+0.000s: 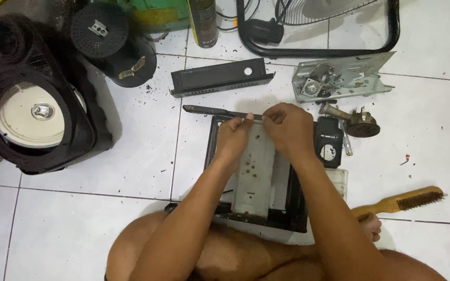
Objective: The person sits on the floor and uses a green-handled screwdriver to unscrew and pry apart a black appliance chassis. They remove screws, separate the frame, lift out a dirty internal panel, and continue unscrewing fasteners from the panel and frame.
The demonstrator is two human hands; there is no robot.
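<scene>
Black rectangular metal frame with a rusty pale metal plate [256, 171] lies on the white tiled floor [131, 171] before the seated person's legs; left hand [234, 136] and right hand [289, 129] both pinch its far edge, fingers pressed together. Just beyond lies a thin dark rod [212, 110], then a black metal bracket [217, 76] and grey metal mechanism plate [339, 78]. Wooden-handled wire brush [402, 200] lies right, black speaker box [32, 104] left.

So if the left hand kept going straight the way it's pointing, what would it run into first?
The left hand points up the picture, away from the person. Just past its fingertips lies the thin dark rod along the black frame's far edge; beyond that sits the black metal bracket. Heights are hard to judge.
</scene>
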